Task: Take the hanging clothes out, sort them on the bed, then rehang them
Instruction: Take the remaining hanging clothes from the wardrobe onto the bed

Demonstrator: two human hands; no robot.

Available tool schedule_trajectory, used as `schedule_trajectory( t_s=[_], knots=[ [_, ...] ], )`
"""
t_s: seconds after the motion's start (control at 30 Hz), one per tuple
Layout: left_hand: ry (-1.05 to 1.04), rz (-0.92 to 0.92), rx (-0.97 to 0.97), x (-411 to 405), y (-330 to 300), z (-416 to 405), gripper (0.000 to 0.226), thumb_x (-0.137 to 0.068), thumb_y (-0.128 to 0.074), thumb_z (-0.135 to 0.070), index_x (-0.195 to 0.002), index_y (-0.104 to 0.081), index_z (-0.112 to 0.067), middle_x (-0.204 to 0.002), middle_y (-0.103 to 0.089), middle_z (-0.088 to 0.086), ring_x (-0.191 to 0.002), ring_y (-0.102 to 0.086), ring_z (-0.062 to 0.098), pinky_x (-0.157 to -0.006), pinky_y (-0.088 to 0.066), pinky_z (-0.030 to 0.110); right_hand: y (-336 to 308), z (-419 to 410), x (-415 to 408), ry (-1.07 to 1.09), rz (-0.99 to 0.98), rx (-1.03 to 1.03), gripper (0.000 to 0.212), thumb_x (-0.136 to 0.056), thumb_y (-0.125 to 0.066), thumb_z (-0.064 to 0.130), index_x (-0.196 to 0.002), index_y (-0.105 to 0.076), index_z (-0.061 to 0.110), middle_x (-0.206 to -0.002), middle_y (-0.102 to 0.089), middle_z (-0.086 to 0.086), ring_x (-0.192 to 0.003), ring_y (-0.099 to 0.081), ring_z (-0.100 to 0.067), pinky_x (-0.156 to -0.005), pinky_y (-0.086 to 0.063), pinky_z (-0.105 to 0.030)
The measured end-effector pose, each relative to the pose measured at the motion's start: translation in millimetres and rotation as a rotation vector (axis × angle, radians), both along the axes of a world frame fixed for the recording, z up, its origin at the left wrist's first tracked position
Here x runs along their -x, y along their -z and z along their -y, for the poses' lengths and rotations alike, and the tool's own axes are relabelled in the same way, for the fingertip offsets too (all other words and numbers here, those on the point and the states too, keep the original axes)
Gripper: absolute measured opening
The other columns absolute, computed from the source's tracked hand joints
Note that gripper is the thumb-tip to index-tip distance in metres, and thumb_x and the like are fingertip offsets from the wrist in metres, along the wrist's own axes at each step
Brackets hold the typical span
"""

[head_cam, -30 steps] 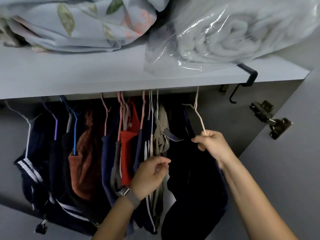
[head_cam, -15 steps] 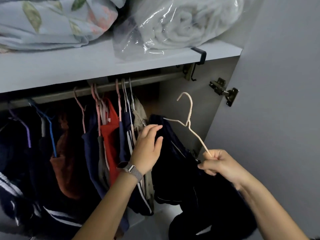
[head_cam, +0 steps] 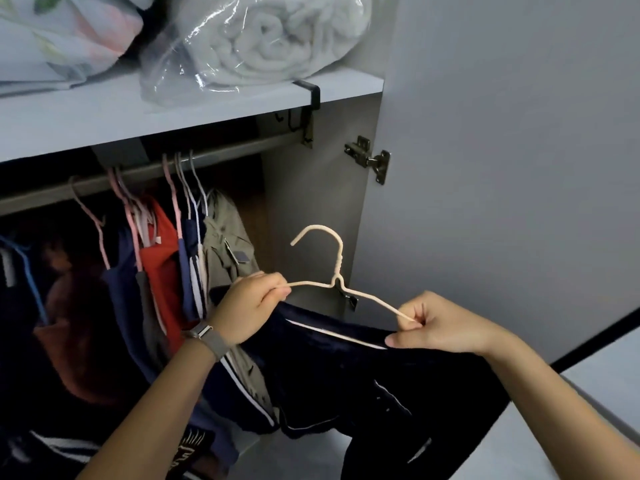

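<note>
A cream wire hanger (head_cam: 337,278) carrying a dark navy garment (head_cam: 363,375) with thin white piping sits off the wardrobe rail (head_cam: 225,155), held in front of the open cupboard, just right of the clothes hanging there. Its hook stands upward and curls toward the left; its long axis runs left to right, dropping slightly toward the right end. The garment drapes over the lower bar and hangs in folds below both wrists.

The left hand (head_cam: 252,306) pinches the hanger's left arm between curled fingers, while the right hand (head_cam: 436,327) pinches the right tip, thumb pressed along the cloth.

The risk appears to lie in the garment: it looks heavy and unevenly draped, so tilting the hanger further could let it slide off the low right end to the floor. The upright hook could also catch the olive garment (head_cam: 228,244) next to it, or the cupboard's side panel (head_cam: 311,220), if swung carelessly.

Above, a shelf (head_cam: 104,119) holds a bagged rolled blanket (head_cam: 270,39); a door hinge (head_cam: 370,159) shows at right.
</note>
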State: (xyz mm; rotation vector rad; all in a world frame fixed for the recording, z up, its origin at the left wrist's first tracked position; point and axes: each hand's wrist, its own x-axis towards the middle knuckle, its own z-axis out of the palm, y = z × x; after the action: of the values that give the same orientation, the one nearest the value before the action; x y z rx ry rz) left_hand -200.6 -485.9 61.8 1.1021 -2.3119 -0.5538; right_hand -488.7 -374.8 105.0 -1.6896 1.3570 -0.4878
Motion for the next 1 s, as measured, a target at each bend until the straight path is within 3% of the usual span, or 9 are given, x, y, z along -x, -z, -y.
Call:
schedule_trajectory(
  t_s=[0.13, 0.23, 0.3, 0.4, 0.53, 0.67, 0.83, 0.93, 1.0],
  knots=[
    [-0.104, -0.094, 0.066, -1, -12, -31, 0.02, -0.084, -0.04, -0.044, -0.068, -0.049, -0.037, -0.066, -0.055, -0.013, -0.07, -0.051, 0.003, -0.067, -0.039, 0.03, -8, -11, 18, 0.041, -0.02, 0.149, 0.039, -0.079, -0.077, 0.017, -0.056, -0.045, 0.017, -0.055, -0.041, 0.005, -0.053, -0.036, -0.007, -0.053, -0.03, -0.023],
    [-0.21, -0.114, 0.128, -1, -26, -57, 0.02, -0.083, -0.042, -0.047, -0.072, -0.054, -0.036, -0.07, -0.055, -0.015, -0.066, -0.052, 0.003, -0.062, -0.039, 0.026, -9, -28, 38, 0.13, -0.06, 0.338, 0.019, -0.08, -0.072, 0.038, -0.071, -0.061, 0.027, -0.075, -0.061, 0.008, -0.066, -0.056, -0.006, -0.064, -0.043, -0.019],
    [-0.278, -0.092, 0.152, 1, -36, -76, 0.022, -0.082, -0.042, -0.051, -0.078, -0.056, -0.035, -0.066, -0.054, -0.011, -0.066, -0.053, 0.003, -0.059, -0.04, 0.025, -6, -42, 49, 0.18, -0.157, 0.406, 0.024, -0.084, -0.058, 0.054, -0.078, -0.063, 0.032, -0.076, -0.062, 0.01, -0.068, -0.059, -0.008, -0.064, -0.044, -0.018],
    [-0.363, -0.063, 0.143, 8, -48, -102, 0.028, -0.079, -0.042, -0.057, -0.08, -0.058, -0.034, -0.065, -0.056, -0.008, -0.066, -0.055, 0.004, -0.058, -0.044, 0.028, 6, -53, 57, 0.256, -0.254, 0.479, 0.031, -0.087, -0.044, 0.06, -0.079, -0.062, 0.036, -0.068, -0.063, 0.012, -0.062, -0.058, -0.008, -0.059, -0.043, -0.019],
    [-0.482, -0.063, 0.144, 22, -61, -131, 0.036, -0.075, -0.04, -0.065, -0.082, -0.061, -0.036, -0.067, -0.062, -0.014, -0.066, -0.058, 0.002, -0.059, -0.046, 0.025, 25, -50, 63, 0.28, -0.198, 0.578, 0.044, -0.088, -0.033, 0.069, -0.08, -0.056, 0.032, -0.068, -0.056, 0.002, -0.06, -0.052, -0.013, -0.062, -0.044, -0.03],
    [-0.617, -0.076, 0.149, 28, -66, -164, 0.047, -0.071, -0.041, -0.073, -0.068, -0.06, -0.03, -0.063, -0.06, -0.014, -0.061, -0.057, 0.004, -0.052, -0.044, 0.024, 27, -44, 53, 0.254, -0.094, 0.573, 0.036, -0.088, -0.039, 0.059, -0.076, -0.055, 0.03, -0.068, -0.055, 0.002, -0.062, -0.051, -0.014, -0.064, -0.044, -0.033],
    [-0.889, -0.075, 0.081, 10, -59, -208, 0.064, -0.066, -0.047, -0.083, -0.058, -0.057, -0.02, -0.051, -0.052, -0.005, -0.05, -0.051, 0.01, -0.048, -0.04, 0.029, 20, -37, 23, 0.068, -0.064, 0.541, 0.023, -0.094, -0.049, 0.044, -0.074, -0.058, 0.036, -0.069, -0.059, 0.012, -0.063, -0.053, -0.009, -0.073, -0.039, -0.023],
    [-1.011, -0.161, 0.003, -10, -55, -226, 0.061, -0.062, -0.048, -0.078, -0.058, -0.06, -0.018, -0.047, -0.05, -0.003, -0.048, -0.05, 0.011, -0.05, -0.042, 0.03, 12, -29, -4, -0.045, -0.042, 0.455, 0.019, -0.089, -0.064, 0.032, -0.073, -0.062, 0.041, -0.072, -0.062, 0.011, -0.067, -0.054, -0.004, -0.063, -0.038, -0.012],
    [-1.052, -0.17, -0.035, -22, -54, -234, 0.054, -0.065, -0.053, -0.074, -0.058, -0.061, -0.021, -0.045, -0.049, -0.005, -0.048, -0.05, 0.011, -0.05, -0.039, 0.027, 4, -23, -22, -0.13, -0.029, 0.385, 0.019, -0.083, -0.071, 0.027, -0.073, -0.065, 0.042, -0.081, -0.063, 0.011, -0.077, -0.056, -0.001, -0.064, -0.04, -0.009]
  ],
)
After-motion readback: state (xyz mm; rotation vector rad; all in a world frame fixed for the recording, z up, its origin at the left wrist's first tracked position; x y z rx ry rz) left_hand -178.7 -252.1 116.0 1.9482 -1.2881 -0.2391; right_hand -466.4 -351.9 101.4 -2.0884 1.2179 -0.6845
